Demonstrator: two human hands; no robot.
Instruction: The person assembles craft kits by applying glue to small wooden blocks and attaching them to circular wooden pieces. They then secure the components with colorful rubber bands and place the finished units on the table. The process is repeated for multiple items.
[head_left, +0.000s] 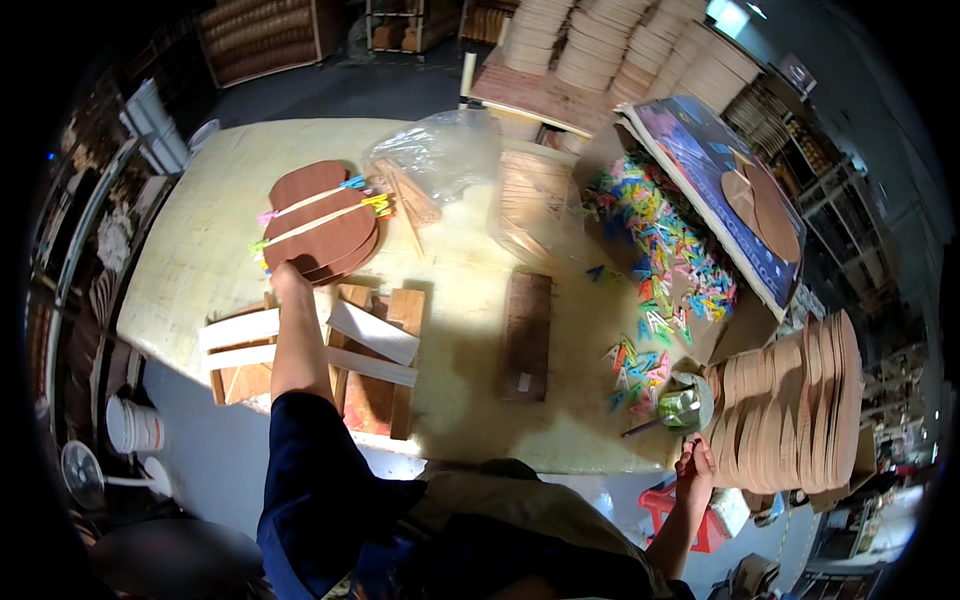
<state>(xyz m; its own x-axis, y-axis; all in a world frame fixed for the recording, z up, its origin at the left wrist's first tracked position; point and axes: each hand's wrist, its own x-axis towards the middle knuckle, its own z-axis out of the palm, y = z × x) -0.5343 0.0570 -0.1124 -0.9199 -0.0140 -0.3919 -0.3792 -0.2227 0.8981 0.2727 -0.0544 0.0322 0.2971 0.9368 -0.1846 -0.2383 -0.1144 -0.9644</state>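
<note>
A stack of brown guitar-shaped wooden plates (325, 245) lies at the left of the table. Two pale wooden strips run across it, with coloured clothespins (378, 205) clipped at their ends. At the near edge of this stack is my left hand (290, 283); its fingers are largely hidden. My right hand (694, 462) is at the table's near right edge, fingers closed in a pinch. What it holds, if anything, is too small to make out. Just beyond it sits a round container (688, 403) with something green in it, beside upright curved wooden plates (790, 405).
Loose clothespins (650, 235) spill from a tilted box (720, 190) on the right. A dark wooden block (527, 335) lies mid-table. Wooden frames with white boards (372, 332) stand near my left forearm. Clear plastic bags (440, 150) and thin strips (535, 190) lie farther back.
</note>
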